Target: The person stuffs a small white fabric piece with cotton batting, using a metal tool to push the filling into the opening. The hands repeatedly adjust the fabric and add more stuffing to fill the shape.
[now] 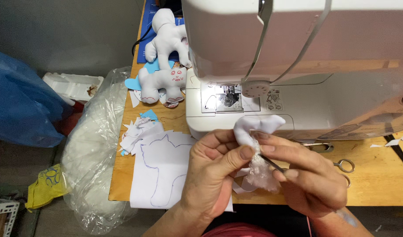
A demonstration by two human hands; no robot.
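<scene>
Between both hands, low and centre before the sewing machine (298,66): one small white fabric piece (256,125), soft, rounded, partly stuffed, its upper lobes poking above the fingers.

Left hand (210,175): palm turned inward, fingers curled, thumb and forefinger pinched closed on the lower neck of the fabric piece.

Right hand (307,175): fingers bent and drawn together, gripping a thin dark stick (271,163) whose tip points into the opening of the fabric piece.

Just below the pinch: a tuft of white fibre filling (260,173), fluffy, semi-translucent, hanging from the opening.

Left of the grip, flat on the wooden table (377,180): a white cloth sheet (162,171) with an animal outline drawn in blue line; beyond it, paper and cloth scraps (137,131), white and light blue, jagged.

Farther up-left of the grip: two finished stuffed white toys (164,57), smooth fabric, one with a drawn face.

Right of the grip: metal scissors (344,166), handles only in view.

Far left, off the table: a clear plastic bag (93,162) of white filling and a blue bag (17,101).
</scene>
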